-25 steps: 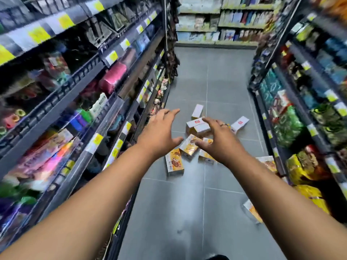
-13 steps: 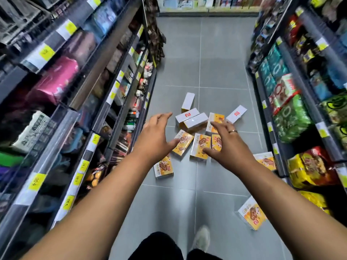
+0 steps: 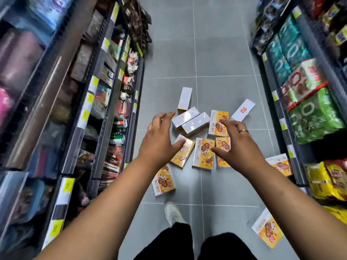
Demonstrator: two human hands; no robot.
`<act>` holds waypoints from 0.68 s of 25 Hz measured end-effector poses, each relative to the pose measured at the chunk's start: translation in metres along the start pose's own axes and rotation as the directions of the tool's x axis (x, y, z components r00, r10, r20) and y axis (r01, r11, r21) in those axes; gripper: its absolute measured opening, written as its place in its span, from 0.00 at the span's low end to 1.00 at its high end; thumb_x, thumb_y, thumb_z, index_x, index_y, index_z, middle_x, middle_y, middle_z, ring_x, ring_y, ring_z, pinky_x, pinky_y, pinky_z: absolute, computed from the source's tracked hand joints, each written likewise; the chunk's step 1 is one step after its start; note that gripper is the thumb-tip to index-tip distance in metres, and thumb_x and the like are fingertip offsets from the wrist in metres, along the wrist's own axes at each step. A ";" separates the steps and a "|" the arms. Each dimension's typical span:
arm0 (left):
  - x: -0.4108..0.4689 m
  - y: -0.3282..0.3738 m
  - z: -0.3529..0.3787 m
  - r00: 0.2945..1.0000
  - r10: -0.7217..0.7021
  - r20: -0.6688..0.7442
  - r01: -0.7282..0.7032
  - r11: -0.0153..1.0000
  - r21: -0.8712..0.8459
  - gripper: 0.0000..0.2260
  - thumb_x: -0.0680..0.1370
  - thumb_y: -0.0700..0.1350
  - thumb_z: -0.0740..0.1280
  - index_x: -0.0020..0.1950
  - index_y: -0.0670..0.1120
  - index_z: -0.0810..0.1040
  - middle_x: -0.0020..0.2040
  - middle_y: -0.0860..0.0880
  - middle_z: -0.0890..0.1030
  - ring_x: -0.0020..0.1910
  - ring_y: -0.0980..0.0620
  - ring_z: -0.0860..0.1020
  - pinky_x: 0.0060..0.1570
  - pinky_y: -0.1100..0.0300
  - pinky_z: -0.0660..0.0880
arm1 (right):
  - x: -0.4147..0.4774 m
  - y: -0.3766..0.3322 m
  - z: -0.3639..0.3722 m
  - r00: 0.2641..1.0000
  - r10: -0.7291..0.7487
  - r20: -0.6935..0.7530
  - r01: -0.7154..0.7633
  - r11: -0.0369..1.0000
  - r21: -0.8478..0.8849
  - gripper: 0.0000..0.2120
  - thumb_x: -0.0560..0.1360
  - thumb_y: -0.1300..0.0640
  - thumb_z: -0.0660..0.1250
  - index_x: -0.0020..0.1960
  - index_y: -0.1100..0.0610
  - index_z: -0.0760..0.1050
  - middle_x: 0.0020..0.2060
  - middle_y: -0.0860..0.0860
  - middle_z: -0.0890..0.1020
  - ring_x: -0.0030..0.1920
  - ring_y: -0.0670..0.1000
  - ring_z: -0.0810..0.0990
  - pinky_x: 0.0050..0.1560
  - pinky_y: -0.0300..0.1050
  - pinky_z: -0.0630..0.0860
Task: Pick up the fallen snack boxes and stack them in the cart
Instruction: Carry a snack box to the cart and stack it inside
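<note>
The step in hand looks like the reach for a first pickup: nothing is held, and no cart shows in the view. Starting by the left shelf [image 3: 105,102], the left hand [image 3: 157,143] is stretched out palm down, its fingers [image 3: 165,117] spread and straight, gripping nothing. One yellow box [image 3: 163,180] lies on the floor [image 3: 216,53] well behind those fingers, by the wrist. A second yellow box [image 3: 185,152] shows under the thumb, and two white-sided boxes [image 3: 190,121] lie just beyond the fingertips. Between the two sets of fingers the main cluster of snack boxes [image 3: 203,155] lies face up and close together. The right hand [image 3: 238,147] (a ring [image 3: 243,130] on one finger) is also spread and empty, its fingers [image 3: 225,122] over the cluster; whether they touch a box I cannot tell. Just past those fingertips lies a white box [image 3: 243,110]. Behind them, an outlying box [image 3: 279,164] lies by the wrist and a nearer box [image 3: 267,229] beside the forearm, both close to the right shelf [image 3: 300,117]. The next move, I judge, calls for lowering both hands, closing the fingers round the sides of the middle boxes, and lifting them level. The cart must then be found, and the outliers need separate reaches.
</note>
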State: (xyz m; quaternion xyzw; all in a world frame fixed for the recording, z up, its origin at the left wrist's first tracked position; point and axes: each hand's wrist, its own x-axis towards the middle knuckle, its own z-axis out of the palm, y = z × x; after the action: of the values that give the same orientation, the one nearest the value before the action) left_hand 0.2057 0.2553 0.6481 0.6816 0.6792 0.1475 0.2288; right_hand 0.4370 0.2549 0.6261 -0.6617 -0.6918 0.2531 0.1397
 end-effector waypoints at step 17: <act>0.256 -0.129 0.306 0.990 -0.139 0.013 0.139 0.990 0.007 0.40 0.70 0.58 0.74 0.76 0.54 0.58 0.73 0.48 0.63 0.70 0.46 0.66 0.63 0.51 0.70 | 0.284 0.213 0.225 0.990 -0.046 0.131 0.068 0.983 -0.173 0.45 0.67 0.47 0.78 0.76 0.49 0.58 0.74 0.56 0.60 0.68 0.61 0.68 0.62 0.52 0.71</act>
State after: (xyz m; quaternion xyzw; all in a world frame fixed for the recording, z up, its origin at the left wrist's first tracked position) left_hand 0.2601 0.4724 0.2931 0.6342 0.7239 0.1245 0.2413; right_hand 0.4737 0.4973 0.2841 -0.6340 -0.7377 0.2279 0.0438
